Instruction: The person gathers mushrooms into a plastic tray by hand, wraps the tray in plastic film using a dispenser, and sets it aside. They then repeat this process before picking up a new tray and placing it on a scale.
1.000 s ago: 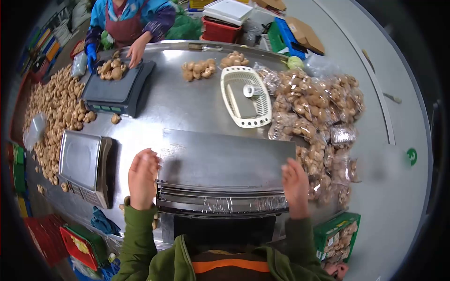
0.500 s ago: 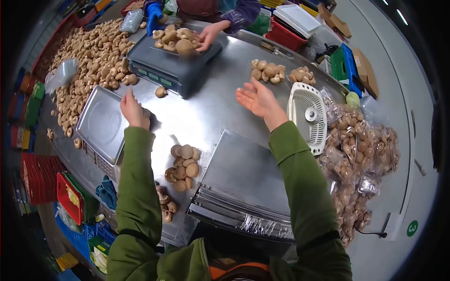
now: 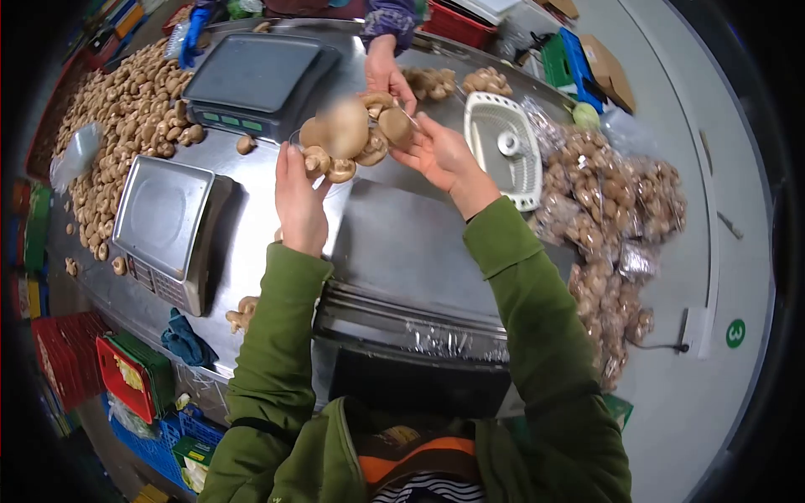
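A cluster of brown mushrooms (image 3: 344, 138), seemingly in a clear tray with a thin rim, is held up over the steel table. My left hand (image 3: 300, 199) grips its left side, fingers pointing up. On the right side, my right hand (image 3: 449, 159) holds the edge between thumb and fingers. A co-worker's bare hand (image 3: 386, 75) touches the far right edge of the same cluster. One mushroom at the front is blurred. Below my hands is a flat metal wrapping plate (image 3: 402, 243) with a film roll (image 3: 457, 339) along its near edge.
A dark scale (image 3: 260, 75) and a silver scale (image 3: 163, 214) stand left, beside a big mushroom heap (image 3: 126, 126). A white basket (image 3: 524, 201) sits right, near a pile of wrapped mushrooms (image 3: 620, 201). The co-worker's blue glove (image 3: 194, 38) is at the far left.
The mushrooms have moved off the dark scale toward me, with the co-worker's bare hand. Both my hands, empty before, have come together around them. The view has shifted.
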`<action>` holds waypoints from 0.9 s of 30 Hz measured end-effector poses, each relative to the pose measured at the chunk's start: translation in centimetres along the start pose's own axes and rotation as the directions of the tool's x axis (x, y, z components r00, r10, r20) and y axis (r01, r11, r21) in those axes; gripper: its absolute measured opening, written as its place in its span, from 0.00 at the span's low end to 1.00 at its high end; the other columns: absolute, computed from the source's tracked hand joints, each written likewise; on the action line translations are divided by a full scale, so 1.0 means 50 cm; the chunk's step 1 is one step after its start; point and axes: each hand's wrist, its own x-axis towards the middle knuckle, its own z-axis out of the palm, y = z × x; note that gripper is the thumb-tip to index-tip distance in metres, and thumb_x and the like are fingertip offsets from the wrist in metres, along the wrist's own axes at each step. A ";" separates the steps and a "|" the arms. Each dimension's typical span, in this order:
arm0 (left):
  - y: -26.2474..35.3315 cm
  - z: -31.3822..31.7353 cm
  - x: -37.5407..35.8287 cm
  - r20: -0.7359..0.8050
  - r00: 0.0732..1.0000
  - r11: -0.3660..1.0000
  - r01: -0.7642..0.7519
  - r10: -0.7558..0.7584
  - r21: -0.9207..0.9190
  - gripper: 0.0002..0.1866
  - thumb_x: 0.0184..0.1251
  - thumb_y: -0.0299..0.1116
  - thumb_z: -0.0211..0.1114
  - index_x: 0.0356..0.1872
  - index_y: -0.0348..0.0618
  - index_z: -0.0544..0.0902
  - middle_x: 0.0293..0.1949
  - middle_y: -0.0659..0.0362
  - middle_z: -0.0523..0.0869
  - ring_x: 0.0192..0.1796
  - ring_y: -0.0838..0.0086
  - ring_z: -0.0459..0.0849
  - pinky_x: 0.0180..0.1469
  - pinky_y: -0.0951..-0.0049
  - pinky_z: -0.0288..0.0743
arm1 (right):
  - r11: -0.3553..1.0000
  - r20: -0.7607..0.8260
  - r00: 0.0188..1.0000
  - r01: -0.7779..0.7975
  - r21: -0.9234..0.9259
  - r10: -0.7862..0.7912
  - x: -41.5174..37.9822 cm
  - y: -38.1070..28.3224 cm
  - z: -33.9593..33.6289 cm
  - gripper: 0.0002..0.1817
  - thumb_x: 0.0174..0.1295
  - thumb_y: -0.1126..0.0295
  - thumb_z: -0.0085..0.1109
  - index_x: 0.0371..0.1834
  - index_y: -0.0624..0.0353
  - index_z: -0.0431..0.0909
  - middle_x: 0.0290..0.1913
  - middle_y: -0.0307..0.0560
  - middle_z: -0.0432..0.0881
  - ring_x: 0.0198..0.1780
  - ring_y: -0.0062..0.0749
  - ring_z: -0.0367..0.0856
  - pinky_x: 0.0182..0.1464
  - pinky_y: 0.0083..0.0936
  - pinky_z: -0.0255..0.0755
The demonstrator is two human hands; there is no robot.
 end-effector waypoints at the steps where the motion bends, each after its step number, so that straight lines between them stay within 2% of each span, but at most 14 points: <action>1: -0.007 0.019 -0.033 -0.024 1.000 1.000 -0.002 0.002 -0.016 0.36 0.78 0.49 0.50 0.76 0.39 0.51 0.65 0.47 0.68 0.64 0.62 0.73 0.64 0.55 0.72 | 0.998 0.027 0.999 0.026 -0.054 -0.025 -0.029 0.003 -0.015 0.23 0.77 0.57 0.43 0.64 0.65 0.68 0.60 0.55 0.76 0.59 0.42 0.78 0.61 0.41 0.74; 6: -0.027 0.078 -0.155 0.030 0.999 0.998 -0.018 0.017 0.057 0.35 0.79 0.47 0.51 0.76 0.38 0.51 0.65 0.46 0.68 0.62 0.64 0.74 0.63 0.61 0.72 | 0.982 0.022 0.991 0.137 -0.129 -0.136 -0.175 0.022 -0.108 0.20 0.76 0.64 0.44 0.64 0.65 0.70 0.55 0.50 0.81 0.55 0.36 0.82 0.56 0.30 0.76; 9: -0.057 0.091 -0.207 0.058 0.995 0.981 0.065 -0.076 0.181 0.34 0.79 0.47 0.51 0.75 0.37 0.54 0.63 0.47 0.71 0.61 0.66 0.75 0.61 0.65 0.72 | 0.961 -0.142 0.977 0.121 -0.248 -0.160 -0.287 0.038 -0.167 0.19 0.74 0.68 0.48 0.63 0.65 0.72 0.54 0.48 0.82 0.52 0.31 0.83 0.53 0.27 0.77; 10: -0.085 0.090 -0.213 0.121 0.990 0.973 0.042 -0.071 0.225 0.34 0.78 0.47 0.52 0.74 0.36 0.56 0.62 0.47 0.72 0.60 0.66 0.75 0.60 0.66 0.72 | 0.963 -0.164 0.973 0.121 -0.241 -0.164 -0.327 0.048 -0.188 0.19 0.74 0.68 0.48 0.63 0.65 0.72 0.54 0.48 0.82 0.52 0.31 0.83 0.53 0.27 0.77; 12: -0.124 0.095 -0.234 0.208 0.976 0.915 -0.026 -0.064 0.402 0.34 0.76 0.48 0.55 0.71 0.32 0.62 0.59 0.45 0.74 0.58 0.65 0.76 0.59 0.69 0.72 | 0.899 -0.293 0.938 0.040 -0.437 -0.184 -0.406 0.073 -0.233 0.17 0.70 0.70 0.54 0.58 0.65 0.76 0.51 0.46 0.82 0.47 0.26 0.82 0.49 0.22 0.76; 16: -0.204 0.095 -0.268 0.451 0.891 0.729 -0.283 -0.039 0.623 0.37 0.71 0.51 0.60 0.67 0.26 0.66 0.54 0.41 0.74 0.54 0.59 0.77 0.58 0.64 0.71 | 0.794 -0.371 0.879 0.013 -0.608 -0.299 -0.541 0.128 -0.308 0.13 0.63 0.69 0.62 0.48 0.62 0.83 0.46 0.45 0.84 0.42 0.25 0.83 0.43 0.23 0.76; 18: -0.169 0.123 -0.310 0.520 0.845 0.590 -0.359 -0.123 0.723 0.37 0.70 0.51 0.61 0.66 0.25 0.67 0.52 0.41 0.75 0.53 0.56 0.77 0.58 0.62 0.71 | 0.441 -0.296 0.790 -0.036 -0.897 -0.537 -0.581 0.161 -0.341 0.12 0.60 0.66 0.65 0.44 0.61 0.84 0.42 0.44 0.82 0.38 0.27 0.82 0.42 0.25 0.76; 19: -0.173 0.126 -0.319 0.533 0.836 0.591 -0.368 -0.127 0.718 0.37 0.70 0.51 0.61 0.66 0.25 0.67 0.52 0.41 0.75 0.53 0.56 0.77 0.58 0.62 0.71 | 0.285 -0.254 0.782 -0.103 -0.953 -0.568 -0.604 0.153 -0.327 0.13 0.57 0.64 0.66 0.41 0.61 0.84 0.40 0.47 0.79 0.40 0.36 0.79 0.46 0.30 0.75; 20: -0.179 0.127 -0.324 0.561 0.824 0.504 -0.450 -0.085 0.737 0.35 0.71 0.49 0.60 0.65 0.26 0.68 0.50 0.41 0.76 0.52 0.55 0.77 0.57 0.61 0.71 | 0.290 -0.263 0.772 -0.107 -0.951 -0.578 -0.618 0.156 -0.322 0.13 0.57 0.64 0.66 0.41 0.61 0.84 0.40 0.47 0.79 0.40 0.36 0.79 0.46 0.30 0.75; 21: -0.182 0.129 -0.327 0.589 0.807 0.410 -0.523 -0.043 0.747 0.32 0.72 0.48 0.59 0.64 0.27 0.70 0.48 0.41 0.78 0.51 0.54 0.78 0.56 0.61 0.72 | 0.100 -0.171 0.749 -0.139 -0.985 -0.640 -0.627 0.161 -0.316 0.14 0.56 0.63 0.67 0.40 0.61 0.84 0.41 0.48 0.79 0.43 0.41 0.78 0.48 0.33 0.73; 22: -0.178 0.132 -0.329 0.597 0.801 0.410 -0.531 -0.044 0.742 0.32 0.72 0.48 0.59 0.64 0.27 0.70 0.48 0.41 0.78 0.51 0.54 0.78 0.56 0.61 0.72 | -0.092 -0.067 0.731 -0.176 -0.980 -0.679 -0.636 0.164 -0.310 0.14 0.55 0.62 0.67 0.39 0.61 0.84 0.41 0.50 0.79 0.45 0.45 0.76 0.51 0.36 0.72; 24: -0.161 0.129 -0.329 0.580 0.811 0.362 -0.518 -0.082 0.775 0.34 0.70 0.50 0.60 0.63 0.27 0.70 0.51 0.40 0.76 0.54 0.51 0.75 0.58 0.58 0.70 | -0.038 -0.095 0.717 -0.167 -0.985 -0.691 -0.665 0.163 -0.297 0.14 0.56 0.61 0.67 0.39 0.59 0.84 0.42 0.51 0.78 0.47 0.47 0.75 0.52 0.37 0.70; 26: -0.137 0.095 -0.337 0.564 0.826 0.448 -0.500 -0.011 0.741 0.30 0.71 0.47 0.61 0.61 0.30 0.73 0.51 0.40 0.76 0.53 0.50 0.76 0.57 0.59 0.71 | -0.016 -0.098 0.634 -0.172 -0.985 -0.767 -0.716 0.163 -0.299 0.13 0.57 0.62 0.67 0.38 0.58 0.84 0.38 0.49 0.78 0.44 0.47 0.76 0.49 0.37 0.71; 27: -0.119 0.065 -0.347 0.525 0.851 0.502 -0.465 0.026 0.729 0.28 0.71 0.45 0.61 0.60 0.30 0.74 0.51 0.40 0.75 0.52 0.51 0.77 0.57 0.59 0.71 | 0.080 -0.196 0.614 -0.211 -0.974 -0.765 -0.742 0.174 -0.308 0.12 0.57 0.59 0.67 0.34 0.57 0.85 0.34 0.48 0.79 0.40 0.47 0.76 0.46 0.38 0.71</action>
